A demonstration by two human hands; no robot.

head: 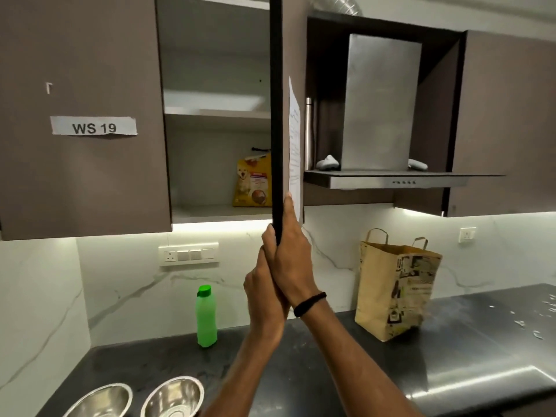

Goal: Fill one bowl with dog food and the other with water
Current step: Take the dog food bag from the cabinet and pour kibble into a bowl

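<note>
A yellow dog food bag [251, 182] stands on the lower shelf of the open wall cabinet, partly hidden by the door's edge. Two empty steel bowls [102, 401] [174, 395] sit side by side on the dark counter at the bottom left. Further back, by the wall, stands a green bottle [206, 317] with its cap on. My right hand [288, 254], with a black band at the wrist, grips the lower edge of the open cabinet door [276, 115]. My left hand [261, 296] is pressed against it just below; its fingers are hidden.
A brown paper bag [397, 290] stands on the counter [301, 371] to the right. A steel range hood [379, 115] hangs right of the door, with a steel flask [308, 133] beside it. A paper sheet [294, 139] is stuck on the door. White scraps lie at the counter's far right.
</note>
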